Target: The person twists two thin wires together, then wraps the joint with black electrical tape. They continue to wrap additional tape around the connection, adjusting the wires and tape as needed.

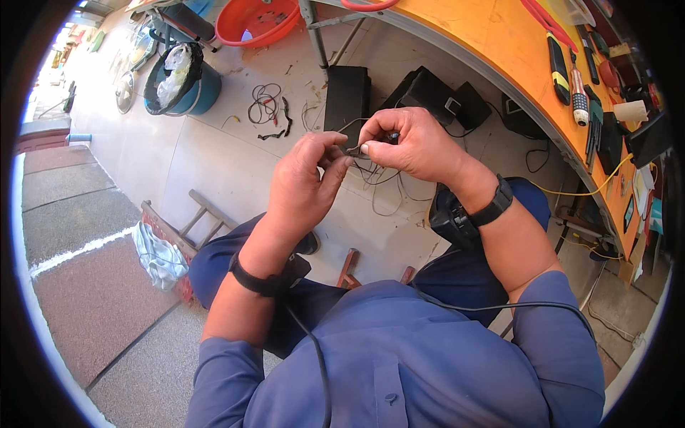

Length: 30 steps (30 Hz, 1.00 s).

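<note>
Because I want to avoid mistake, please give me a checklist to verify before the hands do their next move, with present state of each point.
1. Right hand pinches the thin cable between thumb and index finger: ok.
2. Left hand grips it firmly: cannot tell; its fingertips are at the cable.
3. Cable end is stripped: cannot tell, too small.
4. Cables below the hands are untangled: not ok, loose loops cross there.
5. Screwdriver is within view: ok, on the orange table.
6. Black cord over the right arm is clear of both hands: ok.
</note>
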{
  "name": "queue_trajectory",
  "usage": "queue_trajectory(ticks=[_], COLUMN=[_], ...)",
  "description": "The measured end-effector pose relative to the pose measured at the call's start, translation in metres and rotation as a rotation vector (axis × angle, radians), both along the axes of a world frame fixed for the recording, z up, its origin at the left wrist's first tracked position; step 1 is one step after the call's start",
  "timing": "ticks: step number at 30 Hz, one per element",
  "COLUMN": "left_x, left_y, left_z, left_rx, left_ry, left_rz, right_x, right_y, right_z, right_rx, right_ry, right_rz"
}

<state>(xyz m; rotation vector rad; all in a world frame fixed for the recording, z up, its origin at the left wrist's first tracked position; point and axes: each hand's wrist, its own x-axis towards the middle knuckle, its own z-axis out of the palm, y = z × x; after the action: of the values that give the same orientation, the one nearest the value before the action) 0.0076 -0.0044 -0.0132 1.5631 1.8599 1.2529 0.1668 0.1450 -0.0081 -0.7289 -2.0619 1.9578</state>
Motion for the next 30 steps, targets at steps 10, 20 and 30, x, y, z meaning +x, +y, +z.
queue_trajectory(ticks=[10,20,30], left_x=[-0.001,-0.011,-0.005], left_y=[0.002,0.001,0.002], left_z=[-0.004,0.005,-0.005], left_rx=[0.171,-0.623,0.161], left_ry=[0.372,-1.316,0.278], left_rz=[-0.078,0.06,-0.016], right_x=[0.0,-0.002,0.001], right_y=[0.005,-0.008,0.003], right_z=[0.002,-0.003,0.005], right_rx=[-0.365,0.582,-0.292], right_ry=[-0.12,0.127,-0.081], right_rz=[0.125,0.057,0.033])
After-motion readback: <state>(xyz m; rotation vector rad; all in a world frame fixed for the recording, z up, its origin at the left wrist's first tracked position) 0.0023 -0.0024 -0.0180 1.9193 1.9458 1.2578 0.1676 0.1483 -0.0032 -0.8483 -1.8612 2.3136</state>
